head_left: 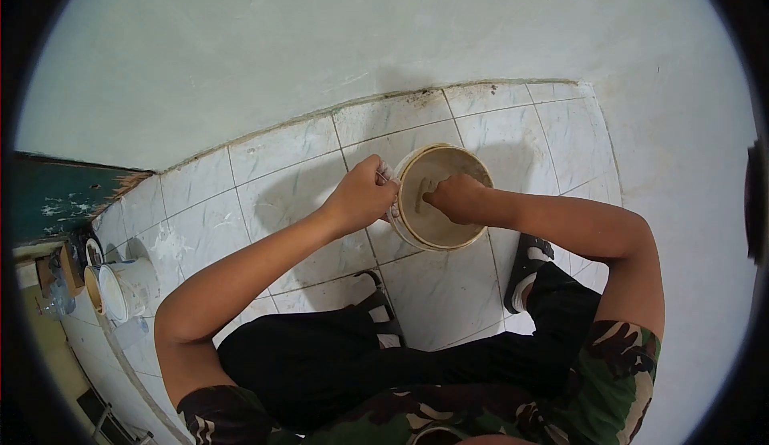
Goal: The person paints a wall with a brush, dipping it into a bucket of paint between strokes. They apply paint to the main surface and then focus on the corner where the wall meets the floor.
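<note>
A round pale bucket (pixel 444 241) with a dirty yellowish rim hangs or stands in front of me, its opening facing up toward me. My left hand (pixel 368 193) is closed at the bucket's left side, by what looks like its wire handle, with whitish smears on the fingers. Inside the opening, my right hand (pixel 458 198) has its fingers curled together. Near those fingertips a short finger-like mark or object (pixel 422 194) shows against the greyish inner wall. Whatever the right fingers hold is hidden.
White marbled floor tiles (pixel 436 293) meet a pale wall (pixel 280 52) ahead. My sandalled feet (pixel 525 273) flank the bucket. At left stand a white bucket (pixel 132 289), a plastic bottle (pixel 58 297) and a green panel (pixel 72 197) with a broken edge.
</note>
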Demonstrator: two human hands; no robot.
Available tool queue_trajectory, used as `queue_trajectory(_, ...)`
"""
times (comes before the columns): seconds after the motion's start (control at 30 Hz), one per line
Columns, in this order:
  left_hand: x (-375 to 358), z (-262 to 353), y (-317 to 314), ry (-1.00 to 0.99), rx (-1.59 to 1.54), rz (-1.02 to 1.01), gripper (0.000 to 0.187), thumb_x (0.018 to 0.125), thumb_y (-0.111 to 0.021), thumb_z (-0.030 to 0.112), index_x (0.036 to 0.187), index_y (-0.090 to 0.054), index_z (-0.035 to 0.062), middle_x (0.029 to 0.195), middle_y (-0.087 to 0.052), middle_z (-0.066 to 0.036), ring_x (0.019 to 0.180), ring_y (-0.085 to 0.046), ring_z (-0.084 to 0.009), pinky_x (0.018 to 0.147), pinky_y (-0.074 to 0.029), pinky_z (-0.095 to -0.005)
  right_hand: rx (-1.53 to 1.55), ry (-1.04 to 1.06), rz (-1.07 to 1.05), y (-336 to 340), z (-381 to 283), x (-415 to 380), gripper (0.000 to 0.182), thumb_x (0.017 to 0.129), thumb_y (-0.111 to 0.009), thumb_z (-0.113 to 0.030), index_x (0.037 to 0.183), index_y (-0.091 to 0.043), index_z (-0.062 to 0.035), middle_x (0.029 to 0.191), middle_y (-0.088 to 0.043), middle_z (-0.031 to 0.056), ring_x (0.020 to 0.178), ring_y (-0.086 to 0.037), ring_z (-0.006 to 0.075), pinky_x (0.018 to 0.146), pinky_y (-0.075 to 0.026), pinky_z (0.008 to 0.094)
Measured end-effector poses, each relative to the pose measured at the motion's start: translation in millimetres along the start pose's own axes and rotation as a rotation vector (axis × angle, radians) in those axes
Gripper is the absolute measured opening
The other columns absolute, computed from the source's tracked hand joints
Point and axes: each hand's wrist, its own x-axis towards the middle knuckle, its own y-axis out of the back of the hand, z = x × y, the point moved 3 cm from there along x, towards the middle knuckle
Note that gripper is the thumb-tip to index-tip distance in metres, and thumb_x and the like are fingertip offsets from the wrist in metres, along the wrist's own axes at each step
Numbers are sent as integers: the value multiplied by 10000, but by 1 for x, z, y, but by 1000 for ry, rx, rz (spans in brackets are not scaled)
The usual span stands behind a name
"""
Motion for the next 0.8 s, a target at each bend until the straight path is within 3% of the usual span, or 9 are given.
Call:
queue_trajectory(0.23,4,-2,0,-5,9,2,185,931,-538,132,939,-486,-45,845,-622,-144,706,-677,-201,621,-582,-335,11,5,-9,0,1,7,434,832,-625,-67,1262,-610,-125,962,-715,140,883,-717,319,734,-579,427)
queue_trajectory(0.3,4,0,-1,-4,-2,4,184,927,-538,130,935,-486,-46,844,-622,-144,704,-677,-204,619,-584,-337,-4,-14,-78,3,0,8,284,896,-596,-122,1174,-653,-99,1076,-696,147,973,-709,316,793,-584,430)
queue_trajectory(0.43,4,0,-2,3,-29,9,170,918,-538,116,925,-486,-46,830,-625,-138,695,-681,-201,593,-591,-331,32,-11,-29,6,0,5,270,897,-589,-115,1156,-663,-99,1074,-698,148,968,-710,316,780,-586,428)
queue_trajectory(0.63,-1,14,-11,-23,-110,13,150,908,-544,103,908,-498,-40,778,-627,-126,635,-674,-185,575,-590,-318,-11,42,57,31,1,-29,258,878,-603,-109,1124,-678,-131,933,-717,132,860,-724,306,710,-581,429)
queue_trajectory(0.7,2,21,-16,-33,-117,10,145,905,-548,101,905,-503,-37,767,-629,-125,623,-671,-182,568,-582,-315,-85,135,184,36,3,-49,304,832,-628,-87,1133,-621,-127,765,-684,150,716,-711,329,584,-555,440)
queue_trajectory(0.8,3,32,-22,-1,-92,-19,142,898,-549,92,921,-523,-46,772,-638,-122,624,-671,-182,556,-560,-305,-14,118,221,50,10,-86,335,835,-627,-85,1165,-599,-134,773,-684,151,700,-703,330,590,-549,449)
